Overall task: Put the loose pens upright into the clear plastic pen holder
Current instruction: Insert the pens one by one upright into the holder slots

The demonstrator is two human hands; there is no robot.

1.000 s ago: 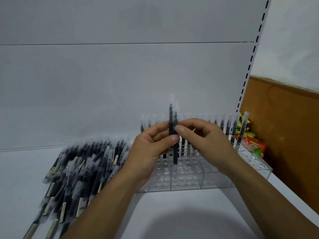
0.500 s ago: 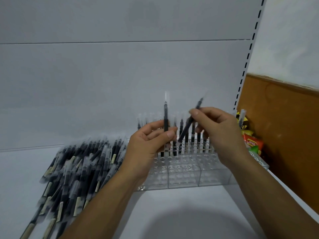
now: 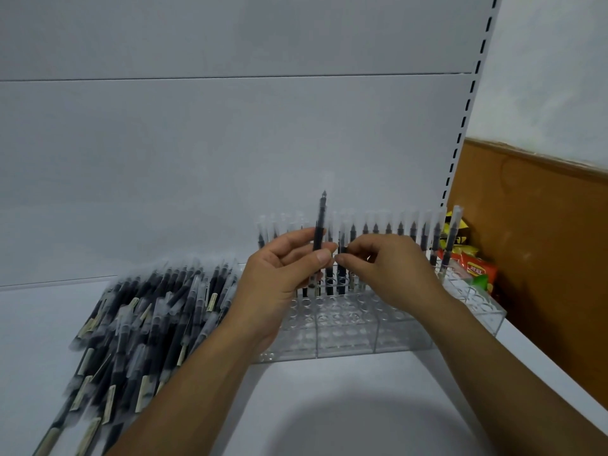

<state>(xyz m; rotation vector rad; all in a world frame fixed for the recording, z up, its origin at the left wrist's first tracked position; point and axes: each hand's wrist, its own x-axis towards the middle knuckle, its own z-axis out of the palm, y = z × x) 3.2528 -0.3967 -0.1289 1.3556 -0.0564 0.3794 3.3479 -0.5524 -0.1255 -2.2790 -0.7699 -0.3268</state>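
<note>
The clear plastic pen holder [image 3: 345,334] stands on the white shelf [image 3: 329,406] with a line of upright capped pens [image 3: 399,232] in its back rows, and the heap of loose pens [image 3: 148,317] lies just to its left. The left hand [image 3: 276,287] grips one black pen [image 3: 319,225] upright in curled fingers, while the right hand [image 3: 391,278] pinches another pen [image 3: 342,240] that reaches down among the holes. Both hands hide the holder's middle, the clear caps blur into the wall, and the snack packets [image 3: 473,271] sit partly hidden behind its right end.

White shelf panel [image 3: 230,133], brown wall [image 3: 543,258]
</note>
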